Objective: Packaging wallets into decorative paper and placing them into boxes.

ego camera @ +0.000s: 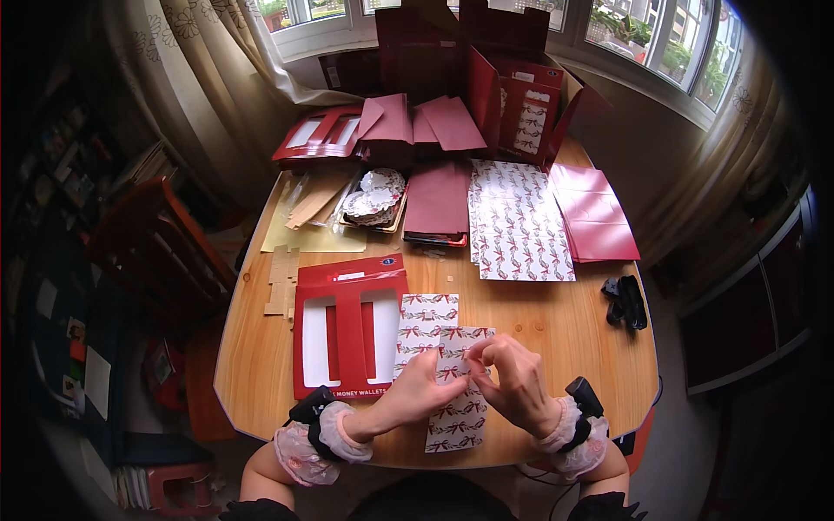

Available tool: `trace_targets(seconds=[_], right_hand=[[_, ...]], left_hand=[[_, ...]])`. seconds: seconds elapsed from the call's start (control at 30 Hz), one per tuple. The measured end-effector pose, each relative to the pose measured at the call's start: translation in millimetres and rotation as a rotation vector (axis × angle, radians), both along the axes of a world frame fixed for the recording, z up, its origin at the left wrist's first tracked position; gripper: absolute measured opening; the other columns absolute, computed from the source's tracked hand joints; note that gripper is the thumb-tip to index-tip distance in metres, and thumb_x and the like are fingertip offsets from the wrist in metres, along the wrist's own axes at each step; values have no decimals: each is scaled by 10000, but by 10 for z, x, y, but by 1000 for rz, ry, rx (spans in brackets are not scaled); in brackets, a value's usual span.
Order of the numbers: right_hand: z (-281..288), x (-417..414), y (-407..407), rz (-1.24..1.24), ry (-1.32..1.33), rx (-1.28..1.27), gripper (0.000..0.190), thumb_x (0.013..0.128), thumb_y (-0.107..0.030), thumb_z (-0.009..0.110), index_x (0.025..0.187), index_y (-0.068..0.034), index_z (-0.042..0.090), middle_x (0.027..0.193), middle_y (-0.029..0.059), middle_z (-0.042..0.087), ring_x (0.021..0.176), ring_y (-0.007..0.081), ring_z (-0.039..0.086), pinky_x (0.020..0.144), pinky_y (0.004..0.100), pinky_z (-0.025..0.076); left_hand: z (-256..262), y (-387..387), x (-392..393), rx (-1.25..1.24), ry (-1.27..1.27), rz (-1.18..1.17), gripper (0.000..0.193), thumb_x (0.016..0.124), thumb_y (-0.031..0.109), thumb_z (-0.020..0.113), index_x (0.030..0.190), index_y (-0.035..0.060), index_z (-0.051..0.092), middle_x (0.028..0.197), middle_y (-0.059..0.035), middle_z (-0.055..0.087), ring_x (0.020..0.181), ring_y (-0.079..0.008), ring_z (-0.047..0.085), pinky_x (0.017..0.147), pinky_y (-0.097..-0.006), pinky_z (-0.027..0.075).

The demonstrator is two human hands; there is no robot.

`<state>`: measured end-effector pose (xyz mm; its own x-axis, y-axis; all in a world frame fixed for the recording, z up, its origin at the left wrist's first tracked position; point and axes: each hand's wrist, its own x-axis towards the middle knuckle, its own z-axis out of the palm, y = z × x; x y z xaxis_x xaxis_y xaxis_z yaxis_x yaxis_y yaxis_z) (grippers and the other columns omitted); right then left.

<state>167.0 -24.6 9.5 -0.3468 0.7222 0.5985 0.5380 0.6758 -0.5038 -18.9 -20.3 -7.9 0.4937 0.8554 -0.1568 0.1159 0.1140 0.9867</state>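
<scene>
My left hand (423, 383) grips a narrow card (456, 417) printed with garlands and red bows. Its thumb lies across the front, and the other fingers seem to pass behind the left edge. Close to that thumb, my right hand (515, 378) has its thumb and forefinger drawn together over the card; whether something small sits between them cannot be seen. Partly beneath the held card is a second patterned card (427, 319) with a small pale square on it. Left of both lies a flat red cardboard wallet box (348, 338) with two cut-out windows.
Behind are patterned sheets (521, 221), glossy red cards (596, 211), stacked dark red envelopes (436, 202) and round lacy pieces (374, 195). Tan paper strips (282, 280) lie left, a black strap (629, 303) right. An open red carton (528, 104) stands at the back.
</scene>
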Motion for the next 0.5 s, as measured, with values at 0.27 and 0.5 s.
trace_targets(seconds=[0.27,0.5], right_hand=[[38,-5,-12,21,-78,20,318,740,81,723,880,-46,467,828,100,660,702,273,653,570,338,515],[23,-12,-21,39,-66,21,331,727,98,718,886,-35,459,834,114,650,703,282,650,572,346,521]], left_hand=[[-90,-8,24,35,-32,9,350,869,124,675,1172,-21,578,1020,-94,674,900,-127,638,773,-297,534],[-166,-27,44,117,-13,102,337,828,160,685,1049,-75,589,892,-177,695,824,-202,681,713,-356,549]])
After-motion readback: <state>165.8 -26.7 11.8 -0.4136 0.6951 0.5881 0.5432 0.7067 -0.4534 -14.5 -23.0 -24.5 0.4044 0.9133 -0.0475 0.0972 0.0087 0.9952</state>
